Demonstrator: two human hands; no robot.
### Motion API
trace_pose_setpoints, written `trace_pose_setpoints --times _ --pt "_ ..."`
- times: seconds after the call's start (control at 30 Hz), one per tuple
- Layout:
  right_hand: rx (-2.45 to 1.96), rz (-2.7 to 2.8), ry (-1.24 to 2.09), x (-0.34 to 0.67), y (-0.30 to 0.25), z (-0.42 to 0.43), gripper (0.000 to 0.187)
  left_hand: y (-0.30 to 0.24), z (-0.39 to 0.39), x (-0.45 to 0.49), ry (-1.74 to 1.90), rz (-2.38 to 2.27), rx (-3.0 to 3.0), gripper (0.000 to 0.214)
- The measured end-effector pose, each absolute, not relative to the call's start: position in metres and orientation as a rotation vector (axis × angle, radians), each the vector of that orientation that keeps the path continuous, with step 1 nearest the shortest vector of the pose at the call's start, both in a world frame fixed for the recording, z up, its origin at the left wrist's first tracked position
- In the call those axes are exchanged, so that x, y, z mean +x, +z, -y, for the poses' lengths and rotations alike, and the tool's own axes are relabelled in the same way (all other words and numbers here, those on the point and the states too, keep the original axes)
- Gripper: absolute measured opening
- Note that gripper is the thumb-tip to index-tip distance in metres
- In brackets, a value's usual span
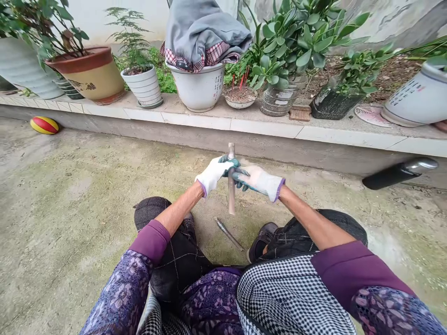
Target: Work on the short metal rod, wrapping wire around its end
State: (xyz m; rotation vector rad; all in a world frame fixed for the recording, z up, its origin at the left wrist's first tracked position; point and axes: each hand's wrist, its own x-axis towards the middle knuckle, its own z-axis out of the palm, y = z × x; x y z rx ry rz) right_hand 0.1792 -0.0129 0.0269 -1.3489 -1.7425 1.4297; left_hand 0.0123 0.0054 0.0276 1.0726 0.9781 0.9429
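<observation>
Both white-and-green gloved hands, left (pixel 213 173) and right (pixel 260 180), clench an upright grey metal rod (pixel 231 195); if the grip loosens, it would likely drop onto the shoes (pixel 260 239) below.

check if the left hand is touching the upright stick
Touching. The head view shows the gloved left hand wrapped around the upright stick near its top, with the right hand gripping it just beside.

ledge (pixel 265 128) ahead (pots on top), knees (pixel 153 211) flanking
</observation>
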Motion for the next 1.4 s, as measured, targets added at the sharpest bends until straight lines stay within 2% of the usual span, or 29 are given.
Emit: trace_pose_setpoints --times 0.07,0.17,0.3,0.4,0.6,0.73,0.83,1.03,1.13,1.2,1.4 --pt "-1.373 1.74 1.289 0.188 0.035 0.004 0.021 0.039 -0.011 0.003 0.919 -0.994 1.029 0.021" --pt "-1.251 1.537 1.283 0.193 0.046 -0.013 0.029 0.061 -0.019 -0.008 0.788 -0.95 0.988 0.024" --pt "-1.023 1.566 1.498 0.181 0.048 -0.031 0.029 0.078 -0.027 -0.006 0.676 -0.851 1.083 0.028" --pt "-0.91 1.642 1.666 0.176 0.045 -0.036 0.039 0.079 -0.035 0.0 0.635 -0.804 1.128 0.03" --pt "-0.954 1.45 1.928 0.202 0.048 -0.028 0.039 0.076 -0.053 -0.005 0.686 -0.925 1.193 0.025" --pt "-1.177 1.375 1.759 0.216 0.058 -0.027 0.034 0.072 -0.057 -0.005 0.546 -1.025 1.299 0.031" --pt "-1.33 1.652 1.54 0.217 0.059 -0.029 0.031 0.064 -0.056 -0.002 0.478 -1.067 1.395 0.027" --pt "-1.42 2.213 0.851 0.214 0.051 -0.028 0.025 0.043 -0.051 0.01 0.255 -1.167 1.68 0.021" --pt "-1.542 2.425 0.656 0.216 0.05 -0.029 0.021 0.035 -0.045 0.02 0.132 -1.147 1.876 0.015" --pt "-1.587 2.433 0.685 0.22 0.05 -0.031 0.02 0.035 -0.04 0.024 0.085 -1.092 1.941 0.015" --pt "-1.443 2.072 1.21 0.229 0.045 -0.033 0.023 0.066 -0.025 0.014 0.004 -0.995 1.719 0.029"
